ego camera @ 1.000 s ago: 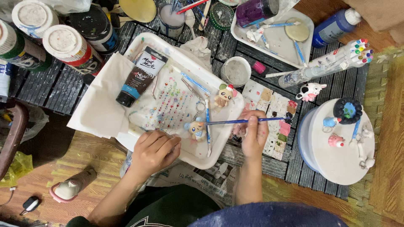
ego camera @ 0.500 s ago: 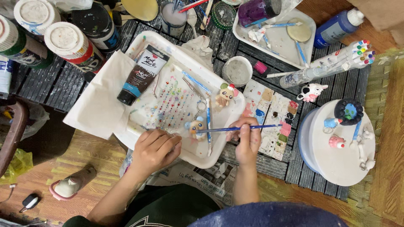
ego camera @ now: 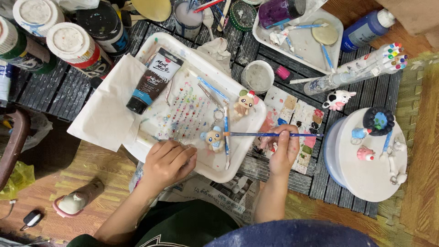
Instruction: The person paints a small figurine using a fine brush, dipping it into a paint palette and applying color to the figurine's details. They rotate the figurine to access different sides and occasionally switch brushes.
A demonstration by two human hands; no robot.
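Right hand: we pinch a blue paintbrush, tip at nine o'clock touching the small figurine
Left hand: we curl it loosely, empty, on the white tray rim, at eight o'clock of the figurine

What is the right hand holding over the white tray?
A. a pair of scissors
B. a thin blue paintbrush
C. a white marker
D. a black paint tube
B: the right hand pinches a thin blue paintbrush lying level, tip reaching the small bear figurine on the white tray.
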